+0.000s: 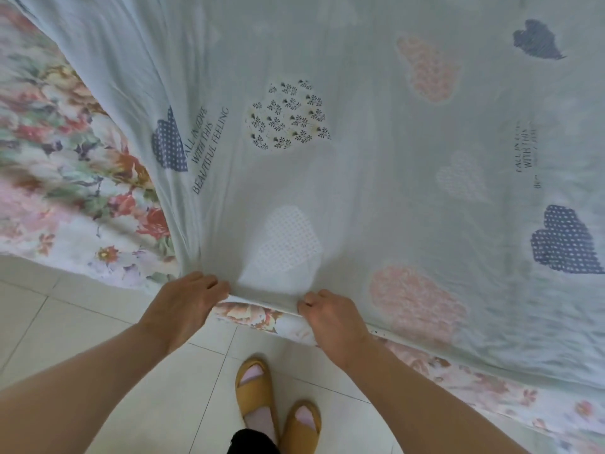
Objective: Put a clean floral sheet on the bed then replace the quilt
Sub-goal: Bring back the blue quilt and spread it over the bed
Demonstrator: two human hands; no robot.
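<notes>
A: Where is your quilt (360, 132)?

B: It lies over the bed, pale green with hearts on it. It covers the middle and right, out to the far side.

A: And your hands?

B: Your left hand (183, 299) and right hand (330, 314) both pinch its near edge, close together.

A: The sheet (59, 152)?

B: It shows on the left and under the near edge. Your slippers (275, 407) stand on the tiled floor (65, 326).
</notes>
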